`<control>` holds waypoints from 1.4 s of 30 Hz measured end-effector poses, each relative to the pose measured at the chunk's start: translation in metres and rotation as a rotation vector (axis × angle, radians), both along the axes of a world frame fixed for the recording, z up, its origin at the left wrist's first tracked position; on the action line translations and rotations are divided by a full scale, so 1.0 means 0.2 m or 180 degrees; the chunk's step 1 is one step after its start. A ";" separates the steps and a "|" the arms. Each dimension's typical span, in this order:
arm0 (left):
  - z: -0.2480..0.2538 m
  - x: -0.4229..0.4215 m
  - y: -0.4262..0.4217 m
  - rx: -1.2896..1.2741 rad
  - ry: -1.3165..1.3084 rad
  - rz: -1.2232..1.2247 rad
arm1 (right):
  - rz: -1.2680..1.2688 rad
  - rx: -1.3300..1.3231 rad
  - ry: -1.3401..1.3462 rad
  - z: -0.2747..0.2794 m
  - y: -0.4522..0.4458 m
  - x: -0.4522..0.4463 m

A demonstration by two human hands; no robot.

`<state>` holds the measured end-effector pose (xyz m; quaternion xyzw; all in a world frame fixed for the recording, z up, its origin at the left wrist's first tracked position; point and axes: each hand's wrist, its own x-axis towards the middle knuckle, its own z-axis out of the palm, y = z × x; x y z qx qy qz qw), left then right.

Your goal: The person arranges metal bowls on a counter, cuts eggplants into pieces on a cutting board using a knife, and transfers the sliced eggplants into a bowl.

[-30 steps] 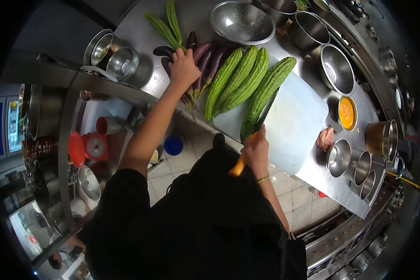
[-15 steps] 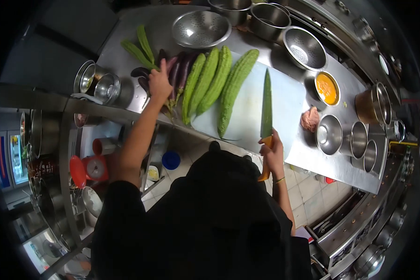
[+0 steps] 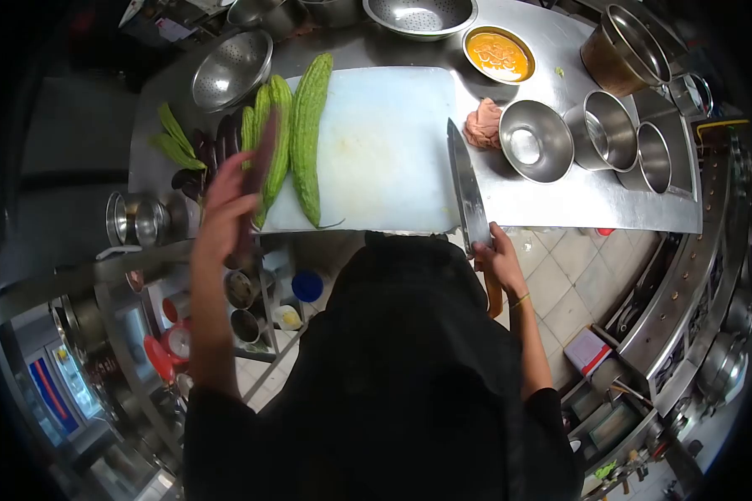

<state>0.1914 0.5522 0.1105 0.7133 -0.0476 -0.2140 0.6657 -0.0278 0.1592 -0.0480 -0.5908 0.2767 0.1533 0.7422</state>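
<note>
Now, left hand (image 3: 223,210) clasping blurred eggplant (image 3: 264,157); right hand (image 3: 500,259) curled round knife (image 3: 467,185), near board (image 3: 380,159).

Both forearms reach forward, 1 per side; the left hand (image 3: 228,209) is blurred, its fingers seemingly curled in a grip, while the right hand (image 3: 499,257) is closed.

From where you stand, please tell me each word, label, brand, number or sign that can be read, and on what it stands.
None can be read.
Round dial on the red scale: too small.
Blue panel with red stripe, far left: too blurred.
White-and-red box, lower right: too small.
</note>
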 end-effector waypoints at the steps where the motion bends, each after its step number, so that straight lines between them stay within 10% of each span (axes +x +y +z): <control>1: -0.08 0.02 -0.19 0.0148 -0.0222 -0.0415 | 0.0060 -0.0161 0.0134 -0.01 -0.03 0.02; 8: -0.83 -0.02 -0.81 0.2198 -0.2082 -0.0214 | 0.0653 -0.1366 0.0009 0.02 -0.18 0.17; 17: -0.86 0.03 -0.92 0.1436 -0.1952 -0.0179 | -0.0456 -0.0097 0.0102 -0.02 -0.19 0.29; 25: -0.89 0.00 -0.91 0.1196 -0.1957 0.0163 | 0.0707 -0.1486 0.0028 0.08 -0.26 0.04; 27: -0.89 0.00 -0.91 0.1224 -0.1908 0.0176 | 0.0548 -0.2985 -0.0768 0.03 -0.19 0.15; 42: -0.91 0.02 -0.90 0.1067 -0.1904 0.0122 | -0.0489 -0.3638 -0.0948 -0.16 -0.01 0.50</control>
